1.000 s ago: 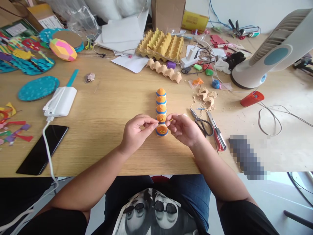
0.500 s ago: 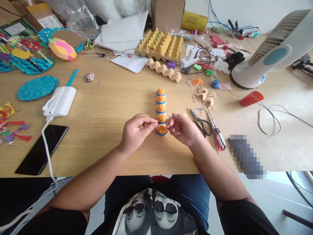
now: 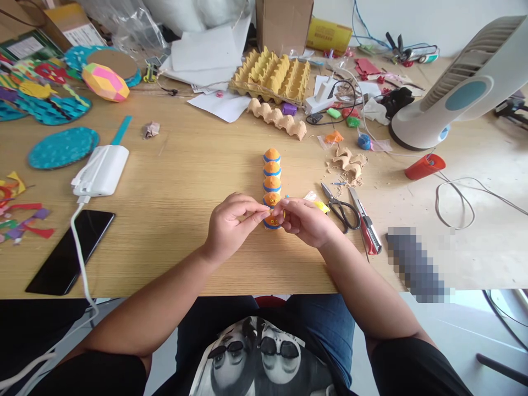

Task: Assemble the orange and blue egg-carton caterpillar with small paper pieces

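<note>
An orange and blue strip of several egg-carton bumps [image 3: 271,169] stands upright in the view on the table, with small yellow marks on its nearer bumps. Over its near end, my left hand [image 3: 231,224] pinches with thumb and forefinger on something too small to make out. My right hand [image 3: 304,221] is closed just to the right, its fingertips meeting those of the left; what it holds is hidden. A yellow piece [image 3: 322,207] shows behind the right hand, beside the black scissors [image 3: 341,207].
A red box cutter [image 3: 368,231] lies right of the scissors. Farther back are carton scraps [image 3: 350,163], a tan carton strip [image 3: 276,117] and a yellow egg tray [image 3: 270,77]. A white fan [image 3: 454,88] stands at right; a power bank [image 3: 108,170] and phone [image 3: 71,252] lie left.
My right hand has moved slightly left and down, and its fingertips now meet the left hand's. The left hand has shifted slightly right. The yellow piece behind the right hand has come into view.
</note>
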A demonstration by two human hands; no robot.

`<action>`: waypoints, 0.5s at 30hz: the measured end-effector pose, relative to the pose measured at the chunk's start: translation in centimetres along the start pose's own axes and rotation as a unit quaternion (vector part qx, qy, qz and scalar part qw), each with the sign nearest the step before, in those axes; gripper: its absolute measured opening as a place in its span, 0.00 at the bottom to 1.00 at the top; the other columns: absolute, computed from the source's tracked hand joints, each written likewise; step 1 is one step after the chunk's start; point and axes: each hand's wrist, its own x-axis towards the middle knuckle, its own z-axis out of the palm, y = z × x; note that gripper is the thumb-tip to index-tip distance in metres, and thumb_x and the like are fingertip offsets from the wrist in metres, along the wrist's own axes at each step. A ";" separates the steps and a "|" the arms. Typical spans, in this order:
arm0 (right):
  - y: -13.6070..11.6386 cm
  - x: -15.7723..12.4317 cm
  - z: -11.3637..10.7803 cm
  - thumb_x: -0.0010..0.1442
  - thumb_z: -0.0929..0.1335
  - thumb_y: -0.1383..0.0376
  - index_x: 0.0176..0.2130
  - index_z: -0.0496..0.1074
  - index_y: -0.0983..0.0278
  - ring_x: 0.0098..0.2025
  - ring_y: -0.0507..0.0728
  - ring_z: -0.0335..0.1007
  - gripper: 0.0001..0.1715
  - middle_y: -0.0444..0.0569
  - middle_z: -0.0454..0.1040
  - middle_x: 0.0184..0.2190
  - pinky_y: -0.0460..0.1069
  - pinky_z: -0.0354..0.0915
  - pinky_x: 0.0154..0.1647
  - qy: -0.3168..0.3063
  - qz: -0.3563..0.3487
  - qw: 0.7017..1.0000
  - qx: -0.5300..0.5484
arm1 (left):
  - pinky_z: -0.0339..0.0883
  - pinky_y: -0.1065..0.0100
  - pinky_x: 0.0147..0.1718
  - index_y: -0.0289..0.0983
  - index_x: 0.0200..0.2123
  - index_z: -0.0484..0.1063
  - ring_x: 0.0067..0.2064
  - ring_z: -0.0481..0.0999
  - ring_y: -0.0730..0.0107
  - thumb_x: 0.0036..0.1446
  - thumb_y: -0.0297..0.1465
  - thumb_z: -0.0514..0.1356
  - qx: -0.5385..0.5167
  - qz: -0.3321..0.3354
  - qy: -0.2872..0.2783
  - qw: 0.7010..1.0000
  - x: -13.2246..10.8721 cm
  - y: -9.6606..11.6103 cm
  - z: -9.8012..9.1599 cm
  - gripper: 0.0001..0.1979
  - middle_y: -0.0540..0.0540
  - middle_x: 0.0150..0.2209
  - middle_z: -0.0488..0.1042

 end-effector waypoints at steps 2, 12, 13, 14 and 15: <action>0.1 -0.1 0.1 0.55 0.74 0.53 0.33 0.78 0.67 0.25 0.47 0.60 0.19 0.44 0.70 0.27 0.43 0.49 0.21 -0.006 -0.008 1.000 -0.016 | 0.70 0.68 0.37 0.39 0.38 0.80 0.35 0.75 0.72 0.63 0.28 0.65 0.023 0.035 -0.002 0.999 0.0 0.0 -0.1 0.03 0.48 0.33 0.79; 0.0 -0.3 0.3 0.51 0.79 0.55 0.32 0.77 0.66 0.22 0.46 0.52 0.18 0.41 0.68 0.22 0.44 0.45 0.21 -0.029 -0.056 0.994 -0.087 | 0.69 0.67 0.37 0.43 0.46 0.79 0.35 0.74 0.70 0.59 0.28 0.69 0.169 0.196 0.006 0.966 -0.1 -0.2 -0.3 0.12 0.49 0.35 0.81; 0.1 -0.3 0.3 0.50 0.79 0.55 0.32 0.77 0.66 0.21 0.45 0.51 0.18 0.40 0.67 0.22 0.44 0.44 0.21 -0.028 -0.061 0.993 -0.092 | 0.69 0.67 0.37 0.43 0.47 0.79 0.35 0.74 0.70 0.59 0.28 0.69 0.171 0.200 0.002 0.965 -0.1 -0.2 -0.3 0.13 0.49 0.35 0.81; 0.1 -0.2 0.3 0.50 0.79 0.55 0.32 0.77 0.66 0.21 0.45 0.50 0.18 0.40 0.67 0.21 0.44 0.44 0.20 -0.027 -0.065 0.993 -0.097 | 0.69 0.67 0.37 0.43 0.48 0.79 0.36 0.74 0.70 0.59 0.29 0.69 0.171 0.201 -0.002 0.964 -0.1 -0.2 -0.3 0.13 0.49 0.35 0.80; 0.2 -0.2 0.2 0.51 0.79 0.55 0.31 0.77 0.66 0.21 0.45 0.50 0.18 0.40 0.67 0.21 0.44 0.44 0.21 -0.024 -0.069 0.992 -0.101 | 0.69 0.67 0.37 0.43 0.48 0.78 0.36 0.75 0.70 0.59 0.29 0.69 0.172 0.200 -0.005 0.965 -0.1 -0.1 -0.3 0.13 0.49 0.35 0.80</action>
